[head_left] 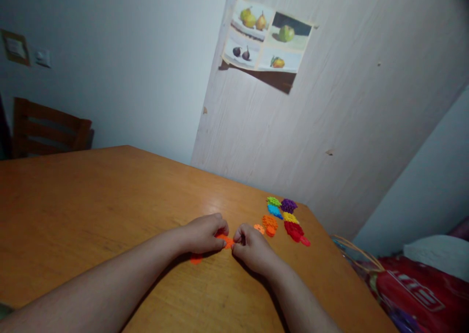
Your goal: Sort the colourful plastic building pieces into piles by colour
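L hand & R hand meet at mid worktop, knuckles up, forearms coming in from the bottom edge. Btwn them: a flat orange piece, low on or just above the wood. L grip is pressed together, fingertips pinching the piece's left end. R grip is also pressed together, thumb & fingers pinching its right end. The hands are almost touching across the piece.

A 2nd orange bit lies on the worktop just under the L wrist. A small orange disc sits just beyond the R hand, w/ an orange cluster beside it.

Further right, near the worktop's far corner, more flat pieces in little heaps: green, blue, purple, yellow, red, plus one loose red bit. Heaps touch or nearly touch each other.

Bkgd: wooden chair far left, fruit poster on the wall panel, red bag low right off the worktop.
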### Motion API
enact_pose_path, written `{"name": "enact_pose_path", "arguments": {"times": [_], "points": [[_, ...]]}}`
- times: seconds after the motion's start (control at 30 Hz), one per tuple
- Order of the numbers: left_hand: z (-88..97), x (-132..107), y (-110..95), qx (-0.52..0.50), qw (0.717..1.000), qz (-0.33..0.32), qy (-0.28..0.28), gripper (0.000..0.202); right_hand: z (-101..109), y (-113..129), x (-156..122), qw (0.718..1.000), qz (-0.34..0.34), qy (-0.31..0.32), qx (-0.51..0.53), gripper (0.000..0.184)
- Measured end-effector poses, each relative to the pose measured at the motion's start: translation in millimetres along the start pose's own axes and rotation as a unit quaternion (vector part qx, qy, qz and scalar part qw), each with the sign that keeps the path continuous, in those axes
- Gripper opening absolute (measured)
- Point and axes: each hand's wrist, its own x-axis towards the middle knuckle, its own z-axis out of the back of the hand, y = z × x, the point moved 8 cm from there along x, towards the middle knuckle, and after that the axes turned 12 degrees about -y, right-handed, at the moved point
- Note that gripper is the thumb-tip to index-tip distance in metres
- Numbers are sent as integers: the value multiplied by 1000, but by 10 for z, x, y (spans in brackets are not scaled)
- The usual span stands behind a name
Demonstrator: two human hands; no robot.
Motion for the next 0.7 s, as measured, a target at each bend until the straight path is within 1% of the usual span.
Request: {"name": "enact_pose_path", "arguments": {"times": [0.13,0.3,0.4,0.53,0.7], "points": [[-9,13,19,-17,1000,3,-9,25,-12,-12,-7,1000,10,0,5,22],[-14,-2,13,-7,1000,11,0,30,-25,35,-6,999,37,9,-27,24],[-26,-5,9,1,1000,9,9,31,-61,2,4,999,22,19,-16,21],[-46,9,31,10,1000,2,5,31,-79,-47,7,1000,-2,24,6,13],[-81,12,63,-6,1000,8,2,31,-23,-54,-14,997,-22,17,70,15]]}}
